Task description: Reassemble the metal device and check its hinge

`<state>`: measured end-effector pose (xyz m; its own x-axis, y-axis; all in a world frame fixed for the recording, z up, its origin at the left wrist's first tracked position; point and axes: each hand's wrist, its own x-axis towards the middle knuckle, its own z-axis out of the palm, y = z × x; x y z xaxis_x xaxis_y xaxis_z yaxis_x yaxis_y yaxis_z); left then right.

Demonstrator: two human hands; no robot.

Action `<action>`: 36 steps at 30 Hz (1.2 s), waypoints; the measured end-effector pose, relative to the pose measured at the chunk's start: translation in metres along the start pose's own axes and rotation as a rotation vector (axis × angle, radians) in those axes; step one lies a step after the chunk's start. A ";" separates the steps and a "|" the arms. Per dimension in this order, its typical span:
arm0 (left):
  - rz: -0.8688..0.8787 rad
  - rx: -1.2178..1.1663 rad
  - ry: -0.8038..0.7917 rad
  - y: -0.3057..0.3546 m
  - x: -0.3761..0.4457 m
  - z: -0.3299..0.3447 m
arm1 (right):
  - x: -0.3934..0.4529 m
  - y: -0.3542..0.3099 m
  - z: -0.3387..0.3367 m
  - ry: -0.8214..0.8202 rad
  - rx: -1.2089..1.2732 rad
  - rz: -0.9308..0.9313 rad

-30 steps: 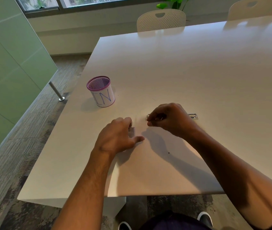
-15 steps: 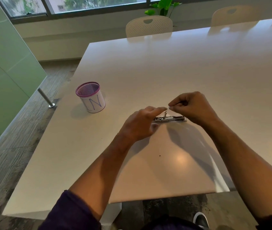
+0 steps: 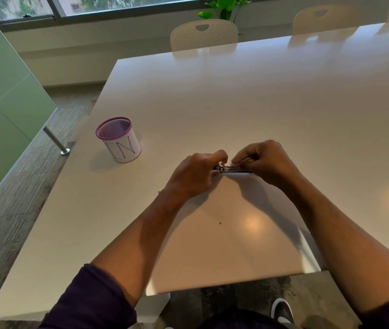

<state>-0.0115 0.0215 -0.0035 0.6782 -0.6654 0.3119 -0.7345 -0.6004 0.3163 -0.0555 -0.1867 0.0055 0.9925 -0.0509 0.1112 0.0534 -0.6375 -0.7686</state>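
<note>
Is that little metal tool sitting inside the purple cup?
No. The metal tool lies on the white table between both hands, well apart from the purple cup.

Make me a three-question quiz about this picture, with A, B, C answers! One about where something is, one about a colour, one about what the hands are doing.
1. Where is the mesh cup?
A. On the table, on the left hand's side
B. On a chair
C. On the floor

2. What colour is the cup's rim?
A. Green
B. Purple
C. Red

3. What are the left hand and right hand doing?
A. Lying flat
B. Waving
C. Both pinching the small metal tool

Answers: 1 A, it stands on the white tabletop; 2 B, the rim is purple; 3 C, curled fingers meet on the tool.
</note>
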 end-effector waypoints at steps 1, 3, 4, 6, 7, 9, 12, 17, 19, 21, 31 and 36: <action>0.005 0.003 0.006 -0.001 -0.001 0.000 | 0.000 0.000 0.001 0.003 -0.010 -0.019; 0.025 0.019 0.020 -0.001 -0.003 0.001 | -0.001 0.000 0.003 0.011 -0.038 -0.067; 0.037 0.027 0.028 0.000 -0.003 0.002 | -0.001 0.000 0.004 0.012 -0.054 -0.092; 0.057 0.036 0.045 0.000 -0.003 0.002 | -0.001 -0.001 0.005 0.005 -0.083 -0.145; 0.064 0.037 0.051 0.000 -0.003 0.001 | -0.002 -0.001 0.006 0.002 -0.101 -0.173; 0.072 0.035 0.059 0.000 -0.004 0.000 | -0.002 -0.002 0.007 0.000 -0.128 -0.219; 0.059 0.031 0.070 0.000 -0.005 0.000 | -0.003 -0.001 0.007 0.022 -0.110 -0.270; 0.051 0.033 0.069 0.000 -0.005 -0.001 | -0.003 0.001 0.010 0.030 -0.127 -0.289; 0.056 0.029 0.070 0.001 -0.006 -0.002 | -0.003 0.002 0.011 0.022 -0.152 -0.305; 0.059 0.029 0.070 0.002 -0.006 -0.002 | -0.002 0.002 0.012 0.016 -0.182 -0.332; 0.054 0.040 0.050 -0.001 -0.004 -0.001 | 0.004 0.004 0.008 -0.101 -0.345 -0.410; 0.048 0.034 0.045 -0.003 -0.003 0.001 | 0.005 0.011 -0.001 -0.109 -0.341 -0.307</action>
<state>-0.0115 0.0253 -0.0060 0.6418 -0.6735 0.3667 -0.7662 -0.5833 0.2697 -0.0500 -0.1946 -0.0022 0.9431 0.2492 0.2200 0.3254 -0.8275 -0.4576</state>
